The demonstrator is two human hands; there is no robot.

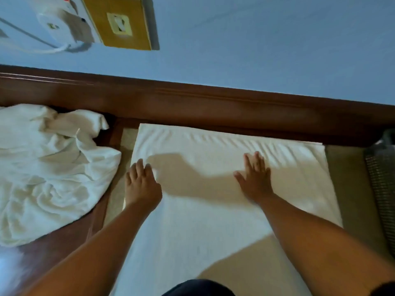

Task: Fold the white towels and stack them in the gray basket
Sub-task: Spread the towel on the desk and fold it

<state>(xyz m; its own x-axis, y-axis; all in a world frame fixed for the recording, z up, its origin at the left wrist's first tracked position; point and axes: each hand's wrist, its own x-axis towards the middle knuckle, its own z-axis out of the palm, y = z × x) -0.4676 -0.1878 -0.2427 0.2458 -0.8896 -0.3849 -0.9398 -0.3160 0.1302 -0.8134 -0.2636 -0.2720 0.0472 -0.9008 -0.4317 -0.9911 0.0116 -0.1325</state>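
Note:
A white towel point(205, 210) lies spread flat in front of me, its far edge rippled near the wooden border. My left hand point(141, 182) rests palm down on the towel's left edge, fingers apart. My right hand point(255, 178) presses flat on the towel right of its middle, fingers spread toward the wall. Neither hand holds anything. A heap of crumpled white towels point(49, 169) lies to the left. The gray basket point(382, 178) shows only partly at the right edge of the view.
A dark wooden skirting board point(192, 103) runs along the blue wall point(256, 39) beyond the towel. A wooden socket box point(119, 22) and a white plug with cable point(62, 24) sit on the wall at upper left. Beige floor point(346, 184) separates towel and basket.

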